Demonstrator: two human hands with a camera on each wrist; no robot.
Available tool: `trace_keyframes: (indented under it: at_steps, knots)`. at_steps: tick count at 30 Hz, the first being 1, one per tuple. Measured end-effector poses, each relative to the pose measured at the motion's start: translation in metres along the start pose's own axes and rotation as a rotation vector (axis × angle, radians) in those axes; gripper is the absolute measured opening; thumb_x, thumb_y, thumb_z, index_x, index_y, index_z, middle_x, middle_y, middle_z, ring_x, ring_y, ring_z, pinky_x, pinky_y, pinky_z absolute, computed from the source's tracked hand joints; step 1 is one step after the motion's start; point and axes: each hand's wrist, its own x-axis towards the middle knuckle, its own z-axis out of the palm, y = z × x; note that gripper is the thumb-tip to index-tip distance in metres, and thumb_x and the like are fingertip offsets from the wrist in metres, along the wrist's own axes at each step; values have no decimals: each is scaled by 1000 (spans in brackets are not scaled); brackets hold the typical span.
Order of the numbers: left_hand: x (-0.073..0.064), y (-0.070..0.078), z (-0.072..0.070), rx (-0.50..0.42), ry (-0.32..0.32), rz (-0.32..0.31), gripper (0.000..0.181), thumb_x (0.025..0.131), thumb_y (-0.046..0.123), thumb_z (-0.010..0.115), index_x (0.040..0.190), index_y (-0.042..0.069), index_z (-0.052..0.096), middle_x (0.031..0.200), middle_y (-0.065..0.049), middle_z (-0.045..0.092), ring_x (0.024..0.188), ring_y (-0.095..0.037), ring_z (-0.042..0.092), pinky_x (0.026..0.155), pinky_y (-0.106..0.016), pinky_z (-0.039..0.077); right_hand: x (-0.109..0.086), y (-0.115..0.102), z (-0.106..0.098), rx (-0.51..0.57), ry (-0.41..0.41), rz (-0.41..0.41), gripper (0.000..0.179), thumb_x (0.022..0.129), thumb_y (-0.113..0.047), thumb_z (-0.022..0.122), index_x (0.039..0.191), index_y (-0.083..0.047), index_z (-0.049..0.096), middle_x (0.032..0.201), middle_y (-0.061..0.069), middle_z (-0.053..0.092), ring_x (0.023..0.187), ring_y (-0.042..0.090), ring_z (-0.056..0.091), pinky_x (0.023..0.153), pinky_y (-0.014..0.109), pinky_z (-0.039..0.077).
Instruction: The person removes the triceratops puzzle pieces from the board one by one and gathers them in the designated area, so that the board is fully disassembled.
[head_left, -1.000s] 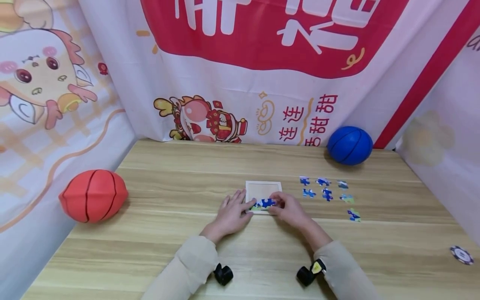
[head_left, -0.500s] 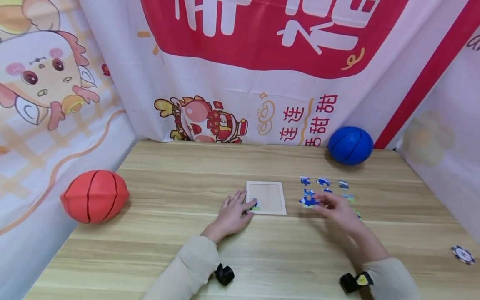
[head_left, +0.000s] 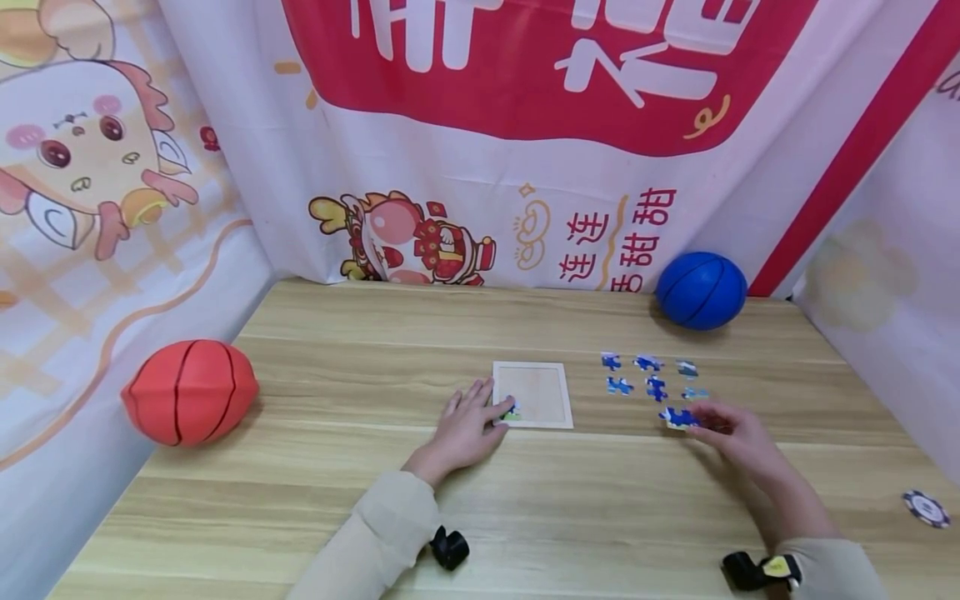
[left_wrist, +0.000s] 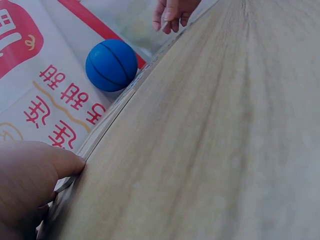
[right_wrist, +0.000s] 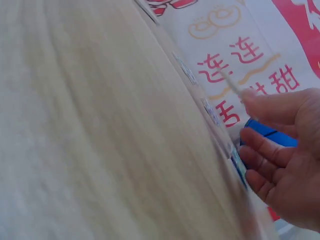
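Observation:
My left hand (head_left: 465,429) rests at the left side of a shallow square puzzle frame (head_left: 567,400), fingers stretched along its edge. The thumb lies over a small green and blue puzzle piece in the frame's lower left corner. To the right, my right hand (head_left: 738,437) pinches a blue and white jigsaw piece (head_left: 677,418) above the table. In the right wrist view this jigsaw piece (right_wrist: 232,85) appears edge-on between thumb and fingers. Loose puzzle pieces (head_left: 656,387) lie in rows just beyond that hand. The hand may cover part of the nearest row.
A red ball (head_left: 189,392) sits at the table's left edge. At the back right is a blue ball (head_left: 701,292), close to the printed curtain (head_left: 450,167). A round poker chip (head_left: 926,509) lies far right on the wooden table (head_left: 360,367).
My right hand has lifted the blue jigsaw piece out of the frame and carried it right, past the loose pieces. The left hand has stayed in place.

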Motion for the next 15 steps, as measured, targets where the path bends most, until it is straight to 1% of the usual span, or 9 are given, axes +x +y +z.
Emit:
trace_keyframes:
  at_steps: [4,8,10,15]
  knots:
    - [0,0,0,0,-3,-4,43,87,32,48,127,20,44,139,-16,19,127,-28,13,99,-47,5,2,6,3,-3,-7,30,38,80,-25,62,107,1,56,97,12,55,81,14,48,66,23,41]
    - [0,0,-1,-7,-5,-6,43,87,32,48,127,19,44,139,-16,19,127,-28,12,100,-47,5,4,7,6,-5,-14,61,41,79,-28,62,109,0,56,97,13,53,83,19,44,68,29,38]
    - [0,1,-2,-11,-8,-7,43,87,32,48,127,19,44,139,-16,19,127,-28,12,100,-47,4,5,7,7,-31,-11,58,42,80,-29,61,110,0,56,97,13,52,83,21,44,68,31,37]
    - [0,1,-2,-11,-6,-5,42,87,32,48,127,19,45,139,-16,19,127,-29,12,100,-47,5,8,8,11,-65,8,29,39,81,-24,60,111,0,56,97,13,52,83,22,44,68,33,37]
